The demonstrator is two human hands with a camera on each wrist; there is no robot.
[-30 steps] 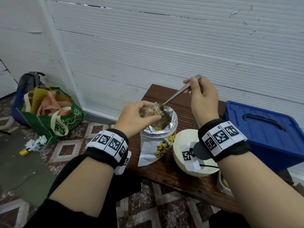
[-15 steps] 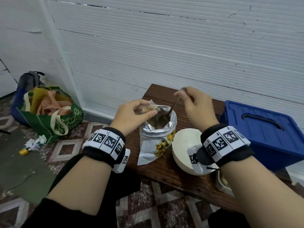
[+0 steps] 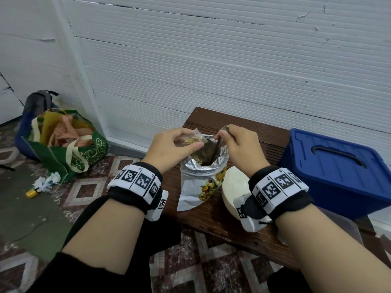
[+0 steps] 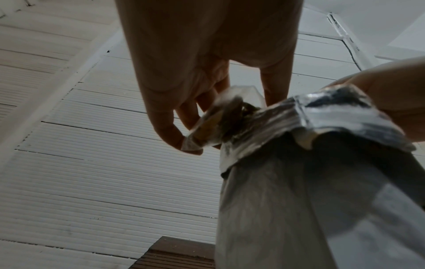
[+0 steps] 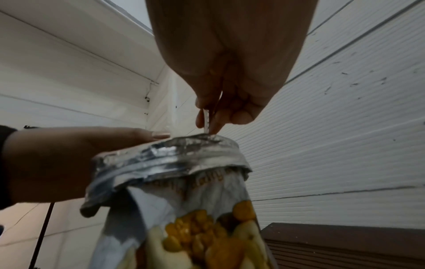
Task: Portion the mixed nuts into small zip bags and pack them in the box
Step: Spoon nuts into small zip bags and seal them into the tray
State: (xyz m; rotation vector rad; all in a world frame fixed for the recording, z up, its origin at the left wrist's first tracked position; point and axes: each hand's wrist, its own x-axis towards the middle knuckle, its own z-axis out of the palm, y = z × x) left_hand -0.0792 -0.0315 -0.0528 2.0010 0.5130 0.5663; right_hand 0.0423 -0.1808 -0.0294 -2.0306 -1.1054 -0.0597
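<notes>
White ribbed wall panels back the brown slatted bench (image 3: 211, 210). Near its left edge stands the foil nut pouch (image 3: 198, 182), rim rolled down, print unreadable. Left hand (image 3: 169, 149) pinches a small zip bag (image 3: 193, 138) over the mouth; right hand (image 3: 239, 149) grips a spoon (image 3: 213, 153) dipped inside. Blue lidded box (image 3: 338, 172) sits right.

Looks like a lived-in corner of a home: patterned floor tiles (image 3: 88, 187), a ribbed white wall (image 3: 211, 70), a low dark wooden bench (image 3: 211, 212) against it, a stuffed green shopping bag (image 3: 69, 157) and a backpack (image 3: 38, 102) dumped on the floor.
</notes>
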